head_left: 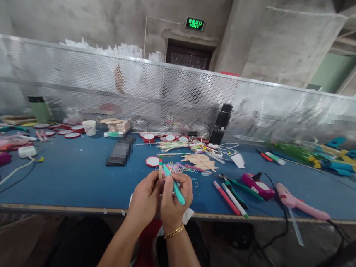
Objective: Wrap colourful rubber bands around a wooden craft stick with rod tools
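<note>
Wooden stick (160, 170), upright, green and red bands at top, held above the near edge of the blue table (77, 183). Left hand (144, 193) pinches its lower part; right hand (171, 205) grips teal marker (179, 195), tip end close to stick, contact unclear. Gold bracelet (174, 231) on right wrist. Just beyond: loose colored bands (178, 167), red-rimmed disc (152, 161), pile of sticks (202, 161). Right: pink marker (226, 199), white marker (234, 200), pliers (248, 189), pink glue gun (302, 205). Left: phone (120, 151). Back: black bottle (221, 125), standing.
</note>
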